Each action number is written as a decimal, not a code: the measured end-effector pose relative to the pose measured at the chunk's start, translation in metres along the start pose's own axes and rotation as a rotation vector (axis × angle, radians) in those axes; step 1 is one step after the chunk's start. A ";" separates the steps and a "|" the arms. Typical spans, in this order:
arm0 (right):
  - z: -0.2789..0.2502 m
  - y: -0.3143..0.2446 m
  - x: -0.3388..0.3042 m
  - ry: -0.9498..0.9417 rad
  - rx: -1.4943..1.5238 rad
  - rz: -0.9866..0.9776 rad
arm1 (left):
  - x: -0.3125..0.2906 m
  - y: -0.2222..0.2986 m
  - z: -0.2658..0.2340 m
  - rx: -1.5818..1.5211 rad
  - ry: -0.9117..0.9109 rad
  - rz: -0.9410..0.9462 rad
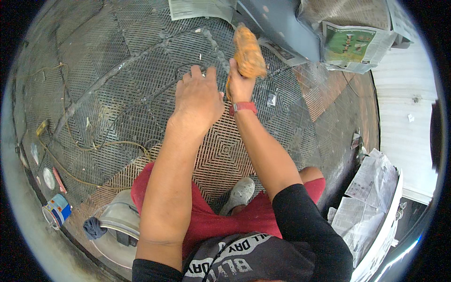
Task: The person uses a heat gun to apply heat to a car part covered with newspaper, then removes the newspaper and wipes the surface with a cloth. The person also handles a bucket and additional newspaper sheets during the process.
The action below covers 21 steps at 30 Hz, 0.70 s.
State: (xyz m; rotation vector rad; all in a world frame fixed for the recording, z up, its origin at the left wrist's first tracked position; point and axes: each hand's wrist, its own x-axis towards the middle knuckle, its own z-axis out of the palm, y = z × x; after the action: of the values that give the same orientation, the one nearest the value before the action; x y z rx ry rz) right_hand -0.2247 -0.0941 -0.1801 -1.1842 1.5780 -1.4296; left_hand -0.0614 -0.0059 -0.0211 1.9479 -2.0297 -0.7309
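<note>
My left hand (197, 96) reaches forward over the dark grated floor, palm down. Its fingers are stretched out and apart, and a small white spot shows by the fingertips. Beside it, my right hand (241, 87) is closed round the lower end of an orange-yellow, crumpled-looking bundle (249, 54). What lies inside the bundle cannot be told. A thin orange cord (228, 88) hangs down by that wrist, which wears a red band (243, 107). The bundle is just in front of a grey painted panel (277, 30), apparently without touching it.
Newspaper sheets (350, 44) cover parts near the panel. A yellowish hose (84, 148) and dark cables cross the grated floor (225, 150) at left. A blue-labelled can (57, 210) and a pale round container (117, 214) with a dark cloth (94, 228) stand lower left. Newspaper-covered white part (398, 202) at right.
</note>
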 end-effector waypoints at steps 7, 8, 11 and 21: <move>0.038 -0.045 0.015 -0.061 0.074 -0.204 | -0.001 -0.006 -0.003 -0.022 0.000 -0.011; 0.035 -0.049 0.010 -0.034 0.050 -0.139 | 0.000 -0.007 -0.004 -0.026 -0.003 -0.013; 0.027 -0.057 -0.026 0.044 0.060 0.024 | 0.001 -0.018 -0.004 -0.023 0.022 -0.027; 0.042 -0.098 -0.035 0.060 0.134 -0.062 | 0.005 -0.024 -0.003 -0.019 0.029 -0.017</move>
State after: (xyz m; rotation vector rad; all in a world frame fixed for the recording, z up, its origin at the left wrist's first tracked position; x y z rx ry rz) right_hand -0.1567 -0.0744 -0.0935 -1.1290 1.4720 -1.5986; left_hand -0.0397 -0.0112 -0.0320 1.9557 -1.9851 -0.7186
